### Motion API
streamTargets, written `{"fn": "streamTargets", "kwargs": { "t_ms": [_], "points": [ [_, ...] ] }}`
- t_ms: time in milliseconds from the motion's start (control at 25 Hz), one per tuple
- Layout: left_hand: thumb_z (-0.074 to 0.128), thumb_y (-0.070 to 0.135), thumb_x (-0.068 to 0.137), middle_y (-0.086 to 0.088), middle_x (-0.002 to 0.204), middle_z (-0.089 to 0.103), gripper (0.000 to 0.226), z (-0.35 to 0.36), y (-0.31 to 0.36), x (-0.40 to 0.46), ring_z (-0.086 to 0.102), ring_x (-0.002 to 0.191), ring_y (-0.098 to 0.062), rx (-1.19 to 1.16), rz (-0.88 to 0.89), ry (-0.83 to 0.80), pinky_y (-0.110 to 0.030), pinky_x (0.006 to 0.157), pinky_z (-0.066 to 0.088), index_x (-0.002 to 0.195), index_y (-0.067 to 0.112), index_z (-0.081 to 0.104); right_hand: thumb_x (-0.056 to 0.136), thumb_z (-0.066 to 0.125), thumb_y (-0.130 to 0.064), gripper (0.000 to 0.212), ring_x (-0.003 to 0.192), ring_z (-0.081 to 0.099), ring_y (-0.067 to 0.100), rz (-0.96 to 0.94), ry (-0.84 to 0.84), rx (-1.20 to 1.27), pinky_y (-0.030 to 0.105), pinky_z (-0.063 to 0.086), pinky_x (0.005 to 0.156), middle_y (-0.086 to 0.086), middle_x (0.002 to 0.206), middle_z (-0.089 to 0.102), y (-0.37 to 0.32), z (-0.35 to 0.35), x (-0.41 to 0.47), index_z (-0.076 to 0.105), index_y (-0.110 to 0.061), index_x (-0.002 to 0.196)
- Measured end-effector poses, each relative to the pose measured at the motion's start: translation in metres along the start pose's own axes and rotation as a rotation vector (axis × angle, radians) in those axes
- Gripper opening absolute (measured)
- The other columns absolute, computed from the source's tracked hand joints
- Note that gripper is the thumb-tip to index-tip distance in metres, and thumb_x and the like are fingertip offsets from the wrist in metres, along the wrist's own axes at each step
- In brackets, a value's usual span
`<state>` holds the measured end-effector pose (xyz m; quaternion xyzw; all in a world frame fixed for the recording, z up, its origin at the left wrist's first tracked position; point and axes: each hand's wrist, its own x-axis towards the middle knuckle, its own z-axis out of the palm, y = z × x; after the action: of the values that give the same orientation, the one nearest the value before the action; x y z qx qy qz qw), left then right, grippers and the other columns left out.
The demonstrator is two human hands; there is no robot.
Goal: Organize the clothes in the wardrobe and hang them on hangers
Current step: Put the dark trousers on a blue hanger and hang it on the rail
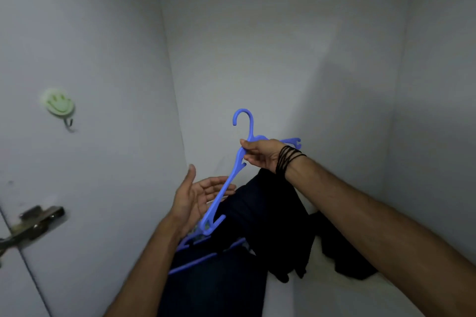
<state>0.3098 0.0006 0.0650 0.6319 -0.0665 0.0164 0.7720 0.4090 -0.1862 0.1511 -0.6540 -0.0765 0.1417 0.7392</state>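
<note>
A blue plastic hanger (pixel 228 183) is held up inside the white wardrobe, hook upward. My right hand (pixel 260 156), with black thread bands at the wrist, is shut on the hanger just below the hook. My left hand (pixel 197 197) is open, palm up, right beside the hanger's lower arm; I cannot tell whether it touches it. Dark clothes (pixel 260 221) lie piled on the wardrobe floor beneath both hands. Another blue hanger (pixel 203 258) lies on the dark pile, partly hidden by my left forearm.
A green smiley-face hook (pixel 59 105) sticks to the left panel. A metal door hinge (pixel 31 224) sits at the lower left. A second dark garment (pixel 345 257) lies at the right on the white wardrobe floor (pixel 319 298). White walls close in behind and on both sides.
</note>
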Motion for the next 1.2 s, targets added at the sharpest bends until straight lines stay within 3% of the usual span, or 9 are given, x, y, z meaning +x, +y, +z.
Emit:
{"fn": "streamTargets", "kwargs": {
  "t_ms": [120, 240, 400, 560, 720, 880, 1040, 1120, 1200],
  "points": [
    [0.057, 0.017, 0.098, -0.014, 0.098, 0.074, 0.024, -0.004, 0.038, 0.007, 0.070, 0.089, -0.026, 0.395, 0.157, -0.025, -0.025, 0.083, 0.055, 0.117, 0.006, 0.067, 0.082, 0.078, -0.029, 0.023, 0.042, 0.056, 0.004, -0.047, 0.070, -0.034, 0.014, 0.048, 0.042, 0.002, 0.072, 0.064, -0.022, 0.014, 0.013, 0.064, -0.011, 0.080],
    [0.067, 0.012, 0.092, -0.001, 0.078, 0.069, 0.015, -0.010, 0.053, 0.024, 0.059, 0.064, -0.009, 0.614, 0.271, 0.144, -0.012, 0.058, 0.046, 0.105, 0.013, 0.074, 0.083, 0.076, -0.032, 0.024, 0.044, 0.053, 0.004, -0.076, 0.095, -0.054, 0.014, 0.045, 0.042, 0.002, 0.071, 0.062, -0.044, 0.032, 0.025, 0.064, -0.012, 0.077],
    [0.063, 0.020, 0.094, 0.006, 0.065, 0.063, 0.019, -0.032, 0.082, 0.041, 0.055, 0.060, -0.008, 0.563, 0.296, 0.198, -0.020, 0.062, 0.045, 0.084, 0.015, 0.077, 0.087, 0.072, -0.034, 0.025, 0.049, 0.051, 0.006, -0.101, 0.138, -0.030, 0.014, 0.045, 0.041, 0.001, 0.071, 0.062, -0.078, 0.049, 0.039, 0.063, -0.013, 0.076],
    [0.063, 0.019, 0.092, 0.008, 0.055, 0.052, 0.019, -0.032, 0.131, 0.067, 0.048, 0.054, -0.010, 0.468, 0.321, 0.316, -0.023, 0.058, 0.044, 0.083, 0.015, 0.079, 0.092, 0.066, -0.033, 0.022, 0.044, 0.063, 0.009, -0.147, 0.119, 0.059, 0.016, 0.047, 0.042, 0.001, 0.060, 0.070, -0.114, 0.068, 0.050, 0.063, -0.011, 0.091],
    [0.064, 0.017, 0.090, 0.001, 0.070, 0.058, 0.016, -0.025, 0.191, 0.094, 0.048, 0.061, -0.012, 0.415, 0.328, 0.370, -0.023, 0.056, 0.041, 0.088, 0.010, 0.078, 0.088, 0.068, -0.018, 0.020, 0.062, 0.068, 0.019, -0.282, 0.120, -0.005, 0.020, 0.048, 0.048, 0.007, 0.088, 0.075, -0.148, 0.079, 0.056, 0.069, -0.006, 0.104],
    [0.069, 0.015, 0.086, -0.003, 0.063, 0.047, 0.019, -0.011, 0.248, 0.106, 0.040, 0.055, -0.014, 0.412, 0.388, 0.466, -0.022, 0.050, 0.035, 0.094, -0.002, 0.075, 0.083, 0.073, -0.019, 0.025, 0.073, 0.065, 0.020, -0.474, 0.165, -0.075, 0.028, 0.050, 0.062, 0.008, 0.099, 0.071, -0.170, 0.089, 0.070, 0.067, -0.012, 0.106],
    [0.069, 0.004, 0.085, -0.005, 0.059, 0.037, 0.016, -0.002, 0.317, 0.111, 0.032, 0.050, -0.015, 0.376, 0.414, 0.530, -0.013, 0.031, 0.029, 0.096, -0.006, 0.070, 0.077, 0.079, -0.025, 0.041, 0.087, 0.065, 0.018, -0.600, 0.066, -0.216, 0.032, 0.052, 0.074, 0.004, 0.100, 0.067, -0.196, 0.100, 0.089, 0.061, -0.017, 0.113],
    [0.067, 0.002, 0.086, -0.006, 0.058, 0.035, 0.006, -0.004, 0.343, 0.110, 0.029, 0.049, -0.015, 0.375, 0.400, 0.547, -0.011, 0.028, 0.028, 0.090, -0.002, 0.068, 0.077, 0.079, -0.028, 0.047, 0.097, 0.064, 0.019, -0.674, -0.001, -0.263, 0.035, 0.053, 0.088, 0.000, 0.104, 0.063, -0.209, 0.106, 0.095, 0.059, -0.018, 0.118],
    [0.063, 0.005, 0.090, -0.005, 0.055, 0.036, 0.012, -0.011, 0.366, 0.110, 0.029, 0.046, -0.014, 0.393, 0.389, 0.565, -0.011, 0.030, 0.027, 0.092, -0.004, 0.070, 0.079, 0.079, -0.029, 0.049, 0.103, 0.061, 0.017, -0.736, -0.063, -0.317, 0.034, 0.050, 0.095, -0.002, 0.113, 0.060, -0.218, 0.115, 0.095, 0.057, -0.021, 0.122]
  ]
}}
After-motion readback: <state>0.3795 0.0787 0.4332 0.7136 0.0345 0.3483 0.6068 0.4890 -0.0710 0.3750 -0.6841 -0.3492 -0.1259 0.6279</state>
